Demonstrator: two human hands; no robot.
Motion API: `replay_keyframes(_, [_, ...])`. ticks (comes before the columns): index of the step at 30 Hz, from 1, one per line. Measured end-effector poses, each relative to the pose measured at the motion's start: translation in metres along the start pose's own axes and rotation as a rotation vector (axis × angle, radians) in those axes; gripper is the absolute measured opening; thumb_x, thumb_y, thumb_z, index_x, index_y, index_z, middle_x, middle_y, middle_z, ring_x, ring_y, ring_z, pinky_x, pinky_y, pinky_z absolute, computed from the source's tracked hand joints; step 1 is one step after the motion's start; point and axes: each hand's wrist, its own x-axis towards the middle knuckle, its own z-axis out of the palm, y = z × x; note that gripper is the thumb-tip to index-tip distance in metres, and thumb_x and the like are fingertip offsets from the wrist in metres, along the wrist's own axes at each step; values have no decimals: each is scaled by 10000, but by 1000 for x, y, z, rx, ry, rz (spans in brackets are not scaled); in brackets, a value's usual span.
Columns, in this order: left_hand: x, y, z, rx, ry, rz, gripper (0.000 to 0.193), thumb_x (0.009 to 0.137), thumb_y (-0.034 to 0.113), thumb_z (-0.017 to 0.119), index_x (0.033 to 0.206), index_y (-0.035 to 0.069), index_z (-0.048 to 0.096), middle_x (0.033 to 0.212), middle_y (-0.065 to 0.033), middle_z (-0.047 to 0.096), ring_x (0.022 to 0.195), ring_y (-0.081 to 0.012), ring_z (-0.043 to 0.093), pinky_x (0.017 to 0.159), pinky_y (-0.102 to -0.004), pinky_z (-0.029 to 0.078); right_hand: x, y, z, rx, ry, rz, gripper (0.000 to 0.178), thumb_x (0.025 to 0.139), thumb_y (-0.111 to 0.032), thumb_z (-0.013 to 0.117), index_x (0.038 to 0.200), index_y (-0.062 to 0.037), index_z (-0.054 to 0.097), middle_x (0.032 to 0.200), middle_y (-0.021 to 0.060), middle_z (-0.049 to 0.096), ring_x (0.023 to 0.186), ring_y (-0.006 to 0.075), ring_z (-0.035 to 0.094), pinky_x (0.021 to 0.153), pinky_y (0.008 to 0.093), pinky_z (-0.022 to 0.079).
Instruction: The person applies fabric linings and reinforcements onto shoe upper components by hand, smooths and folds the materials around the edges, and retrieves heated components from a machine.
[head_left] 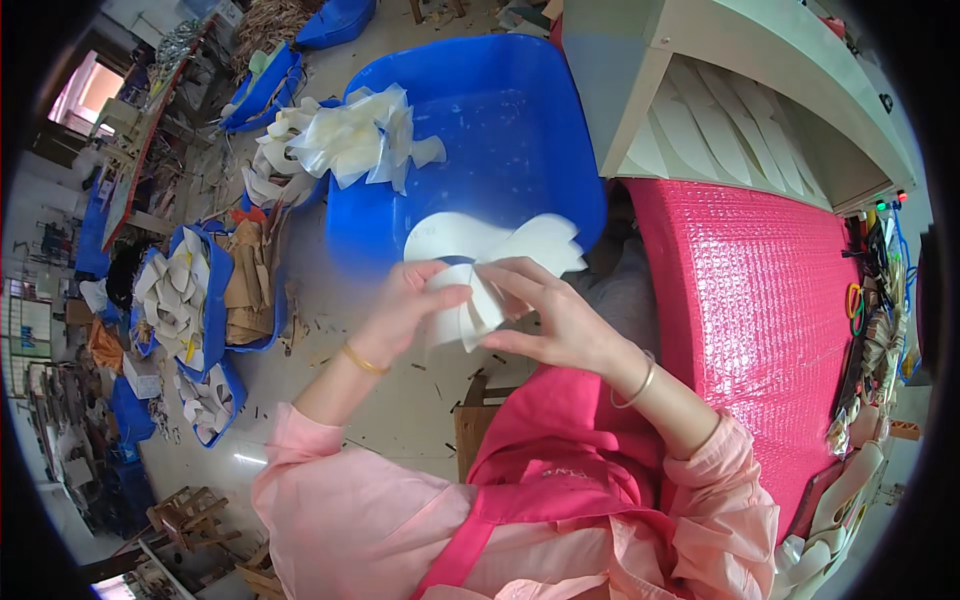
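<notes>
In front of me, over the near edge of a blue plastic tub (pixel 540 160), both hands hold thin white cut pieces (pixel 470 310) with curved, lobed outlines. My left hand (pixel 420 295) pinches them from the left, its thumb lying across the front. My right hand (pixel 545 315) curls round their right side, fingers on top and thumb below. Wide lobes of the pieces (pixel 540 240) fan out beyond my fingers. Inside the tub, at its left side, lies a loose pile of similar translucent white pieces (pixel 365 140).
A pink-covered worktable (pixel 760 330) is on my right, with a pale machine hood (pixel 620 90) at its far end and cut pieces on the shelf. Blue bins (pixel 215 310) of white and brown scraps line the left. A wooden stool (pixel 475 425) stands close below my hands.
</notes>
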Motion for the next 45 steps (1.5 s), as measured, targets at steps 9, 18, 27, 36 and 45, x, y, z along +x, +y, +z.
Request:
replay_keyframes(9, [-10, 12, 30, 341, 42, 152, 145, 710, 113, 651, 797, 1, 622, 695, 3, 592, 597, -41, 504, 523, -191, 397, -24, -1, -23, 445, 251, 268, 199, 821, -109, 509, 920, 39, 598, 817, 64, 610, 718, 97, 541, 658, 217, 428])
replay_keyframes(18, [-10, 28, -33, 522, 50, 122, 198, 663, 20, 612, 857, -19, 620, 812, -39, 615, 731, -82, 540, 656, -230, 425, -165, -17, -228, 269, 979, 166, 249, 839, -279, 475, 986, -93, 550, 751, 19, 544, 711, 87, 517, 594, 235, 442])
replay_keyframes(27, [88, -43, -117, 986, -34, -67, 321, 804, 271, 545, 875, -39, 594, 771, 0, 580, 682, -68, 513, 605, -228, 409, -262, -50, -283, -14, 1090, 465, 231, 868, -198, 451, 1025, -39, 504, 662, -15, 530, 398, 19, 434, 322, 143, 315])
replay_keyframes(36, [78, -53, -80, 1861, 632, 240, 188, 736, 186, 588, 728, 3, 631, 748, -155, 593, 724, -315, 553, 614, -395, 429, -222, -49, -264, 121, 524, 519, 202, 861, -210, 471, 830, -14, 511, 578, 2, 483, 400, 54, 452, 326, 176, 350])
replay_keyframes(45, [88, -33, 306, -14, -748, -115, 181, 821, 139, 524, 791, -35, 566, 700, -91, 599, 506, -148, 586, 442, -189, 446, -192, -21, -240, -97, 662, 530, 433, 901, -266, 378, 1306, -147, 283, 744, -19, 522, 662, 35, 485, 567, 186, 402])
